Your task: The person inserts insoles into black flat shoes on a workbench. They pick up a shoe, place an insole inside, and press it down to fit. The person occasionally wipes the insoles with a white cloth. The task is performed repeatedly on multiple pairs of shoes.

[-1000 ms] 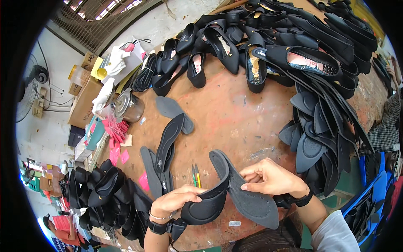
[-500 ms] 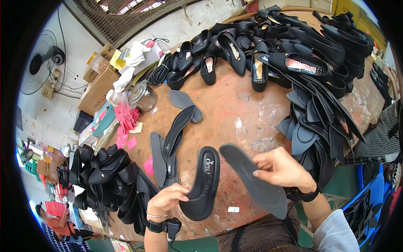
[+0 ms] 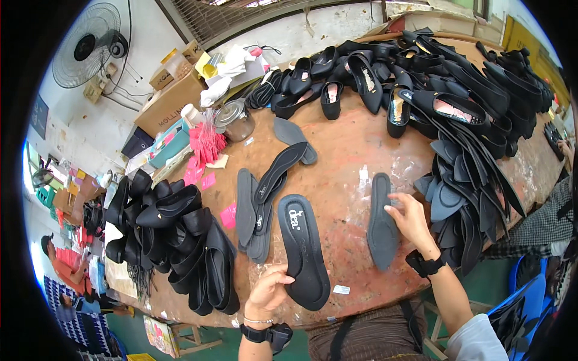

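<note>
A footwear workshop — heaps of black shoes (image 3: 171,212), many insoles (image 3: 304,256) and a scuffed, stained worktable (image 3: 340,174).

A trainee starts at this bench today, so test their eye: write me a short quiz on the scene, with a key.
1. What does the left hand hold?
A) a fan
B) a black insole
C) a cardboard box

2. True or false: the grey insole at the fingertips of the right hand is to the left of the left hand.

3. Fill in: the bunched pieces beside the clear lidded jar are ____ in colour.

Key: 1. B. 2. False; it is to the right. 3. Pink.
</note>
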Demonstrator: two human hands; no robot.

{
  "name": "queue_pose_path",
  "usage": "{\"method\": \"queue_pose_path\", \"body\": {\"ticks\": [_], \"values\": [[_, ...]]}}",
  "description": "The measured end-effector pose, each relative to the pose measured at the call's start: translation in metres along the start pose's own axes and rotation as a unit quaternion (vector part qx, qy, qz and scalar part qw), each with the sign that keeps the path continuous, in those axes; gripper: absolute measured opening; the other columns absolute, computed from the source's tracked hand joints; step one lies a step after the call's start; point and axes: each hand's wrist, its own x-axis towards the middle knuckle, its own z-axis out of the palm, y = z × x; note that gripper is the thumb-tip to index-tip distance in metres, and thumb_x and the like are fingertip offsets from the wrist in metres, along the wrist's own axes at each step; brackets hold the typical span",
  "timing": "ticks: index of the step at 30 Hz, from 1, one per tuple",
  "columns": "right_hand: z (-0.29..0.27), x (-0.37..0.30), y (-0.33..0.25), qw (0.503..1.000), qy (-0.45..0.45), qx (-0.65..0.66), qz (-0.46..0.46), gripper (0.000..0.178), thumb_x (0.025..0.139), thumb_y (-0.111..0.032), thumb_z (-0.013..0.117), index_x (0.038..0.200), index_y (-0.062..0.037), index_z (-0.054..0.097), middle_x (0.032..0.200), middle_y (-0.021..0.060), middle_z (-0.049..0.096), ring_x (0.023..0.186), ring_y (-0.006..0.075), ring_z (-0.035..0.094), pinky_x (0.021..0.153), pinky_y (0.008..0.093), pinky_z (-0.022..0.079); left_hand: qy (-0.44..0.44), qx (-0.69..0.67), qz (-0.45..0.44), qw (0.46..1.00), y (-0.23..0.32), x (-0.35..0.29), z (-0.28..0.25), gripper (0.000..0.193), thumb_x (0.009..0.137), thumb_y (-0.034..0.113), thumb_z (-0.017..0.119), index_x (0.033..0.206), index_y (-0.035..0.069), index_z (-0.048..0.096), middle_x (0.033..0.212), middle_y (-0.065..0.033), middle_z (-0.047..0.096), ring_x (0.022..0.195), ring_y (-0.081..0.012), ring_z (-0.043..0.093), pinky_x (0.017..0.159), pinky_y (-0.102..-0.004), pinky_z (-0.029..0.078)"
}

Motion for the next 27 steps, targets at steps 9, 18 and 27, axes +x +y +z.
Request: {"method": "queue_pose_path", "body": {"ticks": [9,18,27], "values": [[0.04,-0.054,-0.089,0.941,-0.221,0.257,0.009,0.049,0.087,-0.016,0.074,0.128,0.0046,0.057,0.123,0.0213,0.064,0.109,0.02,0.064,0.093,0.035,0.052,0.061,0.065,-0.024,0.996,-0.042,0.007,0.056,0.026,0.095,0.017,0.062,0.108,-0.005,0.066,0.101,-0.0071,0.07,0.093,-0.0131,0.064,0.085,-0.0281,0.051],[0.065,-0.022,-0.138,0.877,-0.431,-0.077,-0.195,0.028,0.094,-0.025,0.06,0.118,-0.0158,0.07,0.094,0.0233,0.069,0.083,0.0423,0.067,0.074,0.0466,0.054,0.21,-0.006,0.14,0.968,-0.034,-0.028,0.012,0.034,0.086,0.009,0.074,0.117,-0.002,0.065,0.095,-0.0064,0.069,0.088,-0.0169,0.065,0.08,-0.0331,0.054],[0.148,0.198,-0.292,0.871,-0.104,-0.214,-0.43,0.039,0.09,-0.032,0.065,0.119,-0.0047,0.063,0.111,0.0184,0.066,0.1,0.0378,0.064,0.082,0.0446,0.053,0.514,0.505,0.159,0.675,-0.1,-0.034,-0.046,0.031,0.079,0.032,0.079,0.087,0.004,0.068,0.087,-0.0148,0.067,0.084,-0.0341,0.063,0.072,-0.041,0.051]]}}
